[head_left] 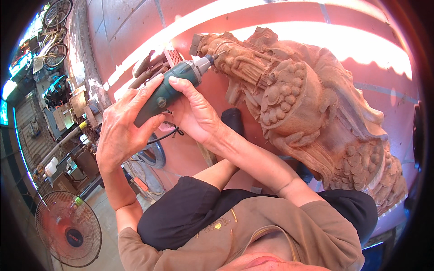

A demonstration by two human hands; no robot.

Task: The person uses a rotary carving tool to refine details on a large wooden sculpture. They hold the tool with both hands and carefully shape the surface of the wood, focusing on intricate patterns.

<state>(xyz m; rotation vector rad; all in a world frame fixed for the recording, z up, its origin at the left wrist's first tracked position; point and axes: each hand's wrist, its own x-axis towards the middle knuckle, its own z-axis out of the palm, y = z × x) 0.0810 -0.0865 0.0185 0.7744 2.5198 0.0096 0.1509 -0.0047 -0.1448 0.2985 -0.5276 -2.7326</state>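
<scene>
A dark green rotary tool (171,86) with a grey nose is held between my two hands. My left hand (129,115) wraps its rear end from the left side. My right hand (193,108) grips the body from below, its thumb lying along the casing. The tool's thin bit (220,54) points right, at the upper end of a carved wooden statue (312,104); I cannot tell whether it touches. The brown statue lies on its side to my right, with a carved bowl of round fruit (284,92) at its middle.
Several chisels or handled tools (151,67) lie beyond my left hand, next to a perforated rack (172,55). A standing fan (68,228) is at the lower left. Bicycles (56,54) stand at the far left. A black cord (165,135) hangs below the tool, over the red tiled floor (129,22).
</scene>
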